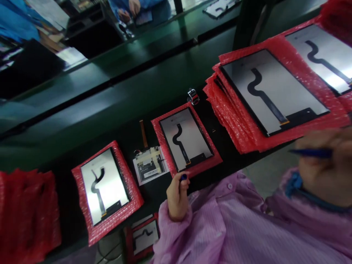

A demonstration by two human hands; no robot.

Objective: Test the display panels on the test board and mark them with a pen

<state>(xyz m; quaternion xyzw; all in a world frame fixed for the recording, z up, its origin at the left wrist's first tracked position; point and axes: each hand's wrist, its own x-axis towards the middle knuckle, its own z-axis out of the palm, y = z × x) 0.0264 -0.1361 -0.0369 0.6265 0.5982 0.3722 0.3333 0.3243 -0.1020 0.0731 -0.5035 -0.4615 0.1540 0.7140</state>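
My left hand [178,198] is closed around a small blue cap [183,177], at the lower edge of a display panel [189,141] lying on red bubble wrap [216,159]. At the right, my right hand [330,165], blurred, grips a blue pen [313,152] whose tip points left. Beyond it, a larger-looking panel [275,84] with a dark curved flex cable tops a stack of red bubble-wrap sleeves [231,121]. Left of the middle panel lies a small electronic assembly [150,165] with yellowish tape, below an orange-brown strip [143,134].
Another panel [110,187] on red wrap lies left, beside piled red sleeves [27,216]. A tape roll [193,96] sits behind the middle panel. One more panel [324,55] is far right. Across the green ledge [154,73], people in blue work.
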